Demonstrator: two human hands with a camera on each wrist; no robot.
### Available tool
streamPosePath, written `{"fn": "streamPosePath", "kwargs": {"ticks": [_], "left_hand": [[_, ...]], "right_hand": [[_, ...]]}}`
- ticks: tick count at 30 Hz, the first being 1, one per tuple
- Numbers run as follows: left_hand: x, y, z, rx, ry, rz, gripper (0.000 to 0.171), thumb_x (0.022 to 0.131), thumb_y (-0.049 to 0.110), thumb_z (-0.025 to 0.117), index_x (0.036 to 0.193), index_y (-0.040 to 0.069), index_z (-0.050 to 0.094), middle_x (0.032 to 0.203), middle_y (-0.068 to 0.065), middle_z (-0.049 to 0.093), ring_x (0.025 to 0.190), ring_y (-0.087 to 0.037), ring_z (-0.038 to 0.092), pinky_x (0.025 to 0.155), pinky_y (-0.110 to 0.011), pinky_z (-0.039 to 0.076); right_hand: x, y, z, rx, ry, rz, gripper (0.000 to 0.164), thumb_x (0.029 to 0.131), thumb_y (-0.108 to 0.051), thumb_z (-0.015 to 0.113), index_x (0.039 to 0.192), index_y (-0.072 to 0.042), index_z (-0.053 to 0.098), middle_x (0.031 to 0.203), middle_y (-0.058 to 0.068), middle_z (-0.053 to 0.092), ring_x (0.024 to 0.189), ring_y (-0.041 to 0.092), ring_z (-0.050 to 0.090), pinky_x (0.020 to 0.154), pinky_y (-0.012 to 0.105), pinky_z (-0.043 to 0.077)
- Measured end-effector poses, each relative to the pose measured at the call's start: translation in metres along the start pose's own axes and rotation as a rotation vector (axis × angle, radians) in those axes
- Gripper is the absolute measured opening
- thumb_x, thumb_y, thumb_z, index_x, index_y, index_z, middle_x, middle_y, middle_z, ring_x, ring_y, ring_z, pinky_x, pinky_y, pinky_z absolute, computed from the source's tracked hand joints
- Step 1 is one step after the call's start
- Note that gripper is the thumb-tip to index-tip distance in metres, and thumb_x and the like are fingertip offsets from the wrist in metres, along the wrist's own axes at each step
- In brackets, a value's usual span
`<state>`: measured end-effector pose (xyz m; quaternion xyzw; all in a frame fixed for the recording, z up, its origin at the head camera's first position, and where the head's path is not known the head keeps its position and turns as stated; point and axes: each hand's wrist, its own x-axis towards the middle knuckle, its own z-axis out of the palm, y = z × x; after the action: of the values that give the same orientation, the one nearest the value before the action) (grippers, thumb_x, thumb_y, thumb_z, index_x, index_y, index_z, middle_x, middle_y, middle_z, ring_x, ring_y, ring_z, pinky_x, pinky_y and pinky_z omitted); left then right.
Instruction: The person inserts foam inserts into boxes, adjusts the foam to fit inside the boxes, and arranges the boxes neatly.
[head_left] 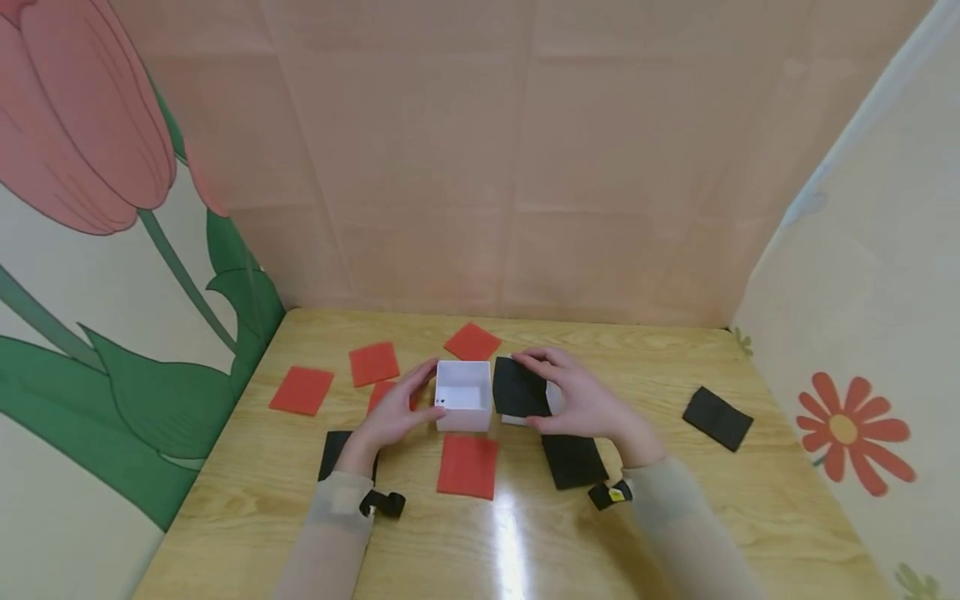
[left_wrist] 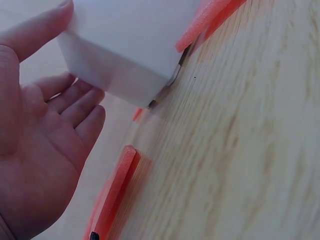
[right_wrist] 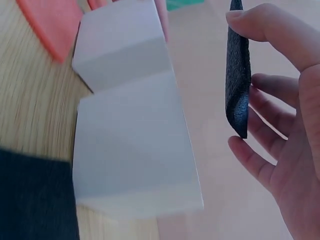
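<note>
Two open-topped white boxes stand side by side at the middle of the table. My left hand (head_left: 392, 414) holds the left box (head_left: 463, 420) at its left side, thumb at the near corner and fingers toward the far one. Above the right box (right_wrist: 132, 145), my right hand (head_left: 583, 398) pinches a thin black foam square (head_left: 517, 388) between thumb and fingers. That square hides most of the right box's opening in the head view. In the right wrist view the foam (right_wrist: 237, 75) is seen edge-on, apart from the box.
Several red foam squares lie around the boxes, one (head_left: 467, 467) just in front and one (head_left: 472, 342) behind. A black square (head_left: 573, 461) lies below my right hand, another (head_left: 717, 418) far right, and one (head_left: 333, 450) under my left wrist. Fabric walls (head_left: 480, 167) border the wooden table (head_left: 247, 500).
</note>
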<state>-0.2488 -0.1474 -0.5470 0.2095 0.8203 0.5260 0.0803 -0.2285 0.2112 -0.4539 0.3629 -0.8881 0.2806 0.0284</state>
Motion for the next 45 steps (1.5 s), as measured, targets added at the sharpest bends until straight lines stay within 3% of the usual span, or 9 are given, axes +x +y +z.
{"fn": "streamPosePath", "kwargs": {"ticks": [9,15,27,29,36,45], "left_hand": [[-0.001,-0.001,-0.001,-0.018,0.0,0.011,0.096,0.093,0.041,0.085,0.17,0.024,0.032,0.173,-0.001,0.034,0.157,-0.025,0.036,0.124,-0.046,0.033],[-0.001,-0.001,0.0,-0.051,-0.006,0.012,0.095,0.094,0.04,0.084,0.17,0.024,0.031,0.173,-0.001,0.033,0.158,-0.025,0.034,0.125,-0.048,0.031],[-0.001,-0.003,0.0,-0.073,-0.016,0.031,0.091,0.097,0.021,0.083,0.17,0.017,0.03,0.174,-0.005,0.031,0.158,-0.026,0.033,0.127,-0.048,0.028],[-0.002,0.002,-0.001,-0.067,-0.024,0.033,0.09,0.097,0.018,0.082,0.17,0.012,0.029,0.174,-0.009,0.03,0.158,-0.03,0.032,0.126,-0.051,0.028],[-0.001,-0.007,-0.001,-0.012,-0.033,0.043,0.095,0.096,0.038,0.082,0.171,0.016,0.028,0.174,0.001,0.031,0.158,-0.02,0.033,0.125,-0.044,0.031],[-0.001,-0.007,-0.002,-0.006,-0.031,0.05,0.097,0.096,0.04,0.083,0.171,0.014,0.027,0.174,0.003,0.03,0.158,-0.019,0.034,0.125,-0.043,0.032]], "right_hand": [[0.039,-0.016,0.017,-0.05,-0.121,0.01,0.091,0.085,-0.042,0.089,0.163,-0.021,0.048,0.158,0.003,0.05,0.14,0.027,0.049,0.109,0.05,0.051],[0.058,-0.022,0.025,-0.099,-0.143,-0.005,0.086,0.087,-0.047,0.086,0.162,-0.023,0.05,0.156,-0.002,0.05,0.138,0.021,0.049,0.109,0.043,0.051],[0.075,-0.024,0.035,-0.118,-0.172,-0.041,0.085,0.087,-0.044,0.087,0.159,-0.015,0.053,0.153,0.003,0.053,0.129,0.023,0.053,0.104,0.04,0.053],[0.077,-0.023,0.037,-0.12,-0.179,-0.036,0.085,0.087,-0.044,0.087,0.159,-0.015,0.053,0.153,0.003,0.053,0.129,0.022,0.053,0.105,0.04,0.052],[0.083,-0.019,0.041,-0.128,-0.208,-0.029,0.086,0.087,-0.046,0.086,0.159,-0.012,0.053,0.153,0.006,0.055,0.133,0.024,0.054,0.108,0.041,0.051],[0.085,-0.018,0.044,-0.136,-0.226,-0.006,0.087,0.087,-0.048,0.086,0.159,-0.013,0.053,0.154,0.005,0.054,0.132,0.024,0.053,0.107,0.041,0.051]]}}
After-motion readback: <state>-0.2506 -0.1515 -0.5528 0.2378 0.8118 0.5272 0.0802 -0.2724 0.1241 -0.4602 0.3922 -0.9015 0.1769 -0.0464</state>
